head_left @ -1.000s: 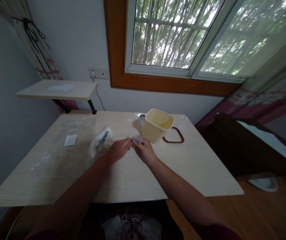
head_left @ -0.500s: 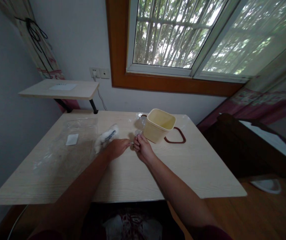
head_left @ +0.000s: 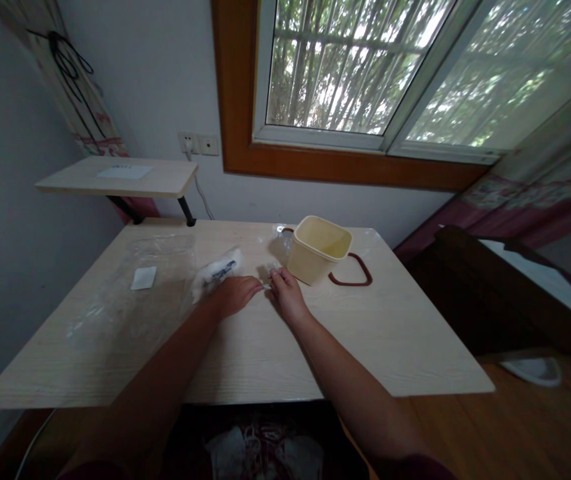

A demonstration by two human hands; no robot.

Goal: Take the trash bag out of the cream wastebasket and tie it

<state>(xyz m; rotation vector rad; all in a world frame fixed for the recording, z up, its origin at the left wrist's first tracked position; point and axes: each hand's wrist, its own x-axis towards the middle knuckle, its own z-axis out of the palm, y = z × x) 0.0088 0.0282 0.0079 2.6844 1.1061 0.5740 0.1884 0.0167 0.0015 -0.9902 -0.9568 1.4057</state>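
Observation:
My left hand (head_left: 238, 293) and my right hand (head_left: 285, 288) are close together over the middle of the table, fingers pinched. Between their fingertips runs a small pale piece, too small to name; clear plastic shows at the right fingertips. Beside my left hand lies a white bundle in clear wrapping with dark print (head_left: 216, 269). Just beyond my right hand a cream-coloured, square-mouthed bin (head_left: 310, 261) stands tilted. A brown curved handle (head_left: 369, 272) lies on the table to the right of the bin, and part of another brown piece (head_left: 288, 231) shows behind it.
A large clear plastic bag (head_left: 115, 313) lies flat on the left of the wooden table (head_left: 365, 347), with a white paper square (head_left: 144, 278) on it. A raised shelf (head_left: 120, 179) stands at the back left. Behind the table are a wall socket (head_left: 198, 144) and a window.
My right hand has shifted slightly, and its fingers have changed their pinch near the pale piece. My left hand stays almost in place. The bin and handle rest as before.

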